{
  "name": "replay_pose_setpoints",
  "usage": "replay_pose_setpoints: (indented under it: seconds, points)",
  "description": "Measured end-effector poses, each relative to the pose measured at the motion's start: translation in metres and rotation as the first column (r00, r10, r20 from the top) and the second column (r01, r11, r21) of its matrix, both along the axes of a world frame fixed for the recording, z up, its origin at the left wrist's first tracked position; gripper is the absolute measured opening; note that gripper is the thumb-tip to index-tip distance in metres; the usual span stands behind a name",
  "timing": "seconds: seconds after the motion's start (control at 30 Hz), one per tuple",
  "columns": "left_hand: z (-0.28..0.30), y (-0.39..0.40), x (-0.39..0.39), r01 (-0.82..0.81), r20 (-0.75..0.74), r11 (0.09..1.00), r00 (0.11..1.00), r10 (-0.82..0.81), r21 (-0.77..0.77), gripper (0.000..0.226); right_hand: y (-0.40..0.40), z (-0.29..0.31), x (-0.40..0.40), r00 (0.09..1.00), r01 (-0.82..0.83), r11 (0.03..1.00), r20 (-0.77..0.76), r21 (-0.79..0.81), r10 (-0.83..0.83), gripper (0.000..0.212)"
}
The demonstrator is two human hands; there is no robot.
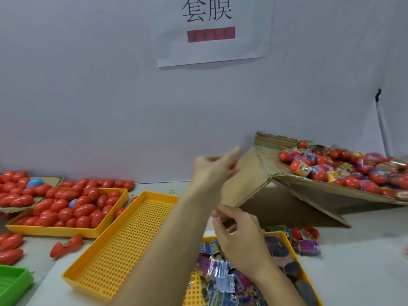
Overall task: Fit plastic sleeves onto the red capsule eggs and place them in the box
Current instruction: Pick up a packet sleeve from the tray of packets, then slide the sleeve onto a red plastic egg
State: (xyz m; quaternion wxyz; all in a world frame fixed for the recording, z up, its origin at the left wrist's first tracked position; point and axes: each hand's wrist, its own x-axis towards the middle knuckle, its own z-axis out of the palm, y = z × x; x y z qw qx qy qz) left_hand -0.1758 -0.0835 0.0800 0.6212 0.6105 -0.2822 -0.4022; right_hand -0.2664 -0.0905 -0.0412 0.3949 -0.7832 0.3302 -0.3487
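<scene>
1. The left hand [213, 167] is raised toward the cardboard box [309, 186], blurred, with one finger stretched out and the others curled; a bit of red shows at its far side, but whether it grips an egg cannot be told.
2. The right hand [239, 237] hovers nearer, above the sleeves, with its fingers curled and fingertips drawn together; the blur hides whether it pinches anything.
3. Under the right hand lies a pile of printed plastic sleeves [220, 272] in purple, blue and silver, held in a yellow tray [293, 250] at the near right.
4. Just left of it, under the left forearm, sits a long perforated yellow tray [123, 244] with nothing visible in it.
5. The cardboard box stands tilted at the far right, its open side facing the person, flaps spread; it is filled with sleeved eggs [344, 171], red with coloured wraps.
6. In front of the box, on the tabletop [364, 261], lie an opened red egg [305, 233] and a few loose sleeves [308, 247].
7. At the left, another yellow tray [66, 231] is heaped with bare red eggs [66, 208], one blue egg [72, 203] among them.
8. Farther left, more red eggs and a second blue egg [34, 182] rest on a piece of flat cardboard [53, 179]; other red eggs lie loose on the tabletop beside the tray.
9. A green tray [13, 283] shows at the near left corner.
10. On the far wall hangs a paper sign [212, 32] with printed characters and a red bar.
</scene>
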Motion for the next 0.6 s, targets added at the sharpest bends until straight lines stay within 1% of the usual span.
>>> replay_pose_setpoints:
  seconds: [0.07,0.1,0.13,0.17,0.2,0.23,0.3,0.37,0.43,0.5,0.53,0.6]
  points:
    - [0.027,-0.025,-0.020,0.165,-0.081,0.985,0.982,-0.168,-0.048,0.065,0.000,-0.003,0.000,1.000,0.001,1.000,-0.021,0.015,-0.001,0.025]
    - [0.030,-0.032,-0.026,0.200,-0.089,0.977,0.975,-0.206,-0.072,0.070,0.001,-0.003,-0.001,1.000,0.011,1.000,-0.026,0.021,-0.011,0.024]
    - [0.027,-0.035,-0.027,0.205,-0.056,0.976,0.976,-0.210,-0.075,0.079,0.000,-0.003,-0.002,0.999,0.021,0.999,-0.034,0.026,-0.020,0.025]
    - [0.019,-0.034,-0.024,0.179,-0.004,0.981,0.984,-0.179,-0.072,0.084,0.000,-0.002,-0.002,0.999,0.023,0.999,-0.040,0.028,-0.022,0.024]
    - [0.006,-0.031,-0.016,0.126,0.064,0.990,0.991,-0.122,-0.069,0.082,-0.001,-0.001,-0.003,0.999,0.024,0.999,-0.037,0.022,-0.023,0.024]
    - [-0.007,-0.025,-0.002,0.055,0.146,0.996,0.988,-0.044,-0.071,0.073,-0.002,0.000,-0.002,0.999,0.024,1.000,-0.023,0.014,-0.023,0.025]
    - [-0.031,-0.009,0.039,-0.098,0.296,0.992,0.948,0.116,-0.074,0.044,0.000,0.002,0.000,1.000,0.021,1.000,0.009,0.003,-0.021,0.027]
    - [-0.047,0.011,0.090,-0.238,0.415,0.970,0.879,0.235,-0.044,0.025,0.003,0.003,0.002,1.000,0.001,1.000,0.010,-0.010,-0.001,0.027]
    - [-0.059,0.030,0.142,-0.374,0.580,0.927,0.758,0.299,0.011,0.014,0.005,0.003,0.004,1.000,-0.021,1.000,-0.007,-0.011,0.021,0.028]
    - [-0.066,0.044,0.186,-0.465,0.735,0.884,0.615,0.284,0.048,0.015,0.006,0.003,0.006,0.999,-0.030,0.999,-0.028,-0.013,0.030,0.030]
    - [-0.068,0.049,0.204,-0.489,0.793,0.870,0.556,0.250,0.068,0.017,0.006,0.003,0.006,0.999,-0.032,0.999,-0.037,-0.013,0.032,0.031]
    - [-0.072,0.055,0.238,-0.494,0.870,0.863,0.466,0.160,0.105,0.020,0.006,0.003,0.007,0.998,-0.032,0.999,-0.055,-0.010,0.032,0.031]
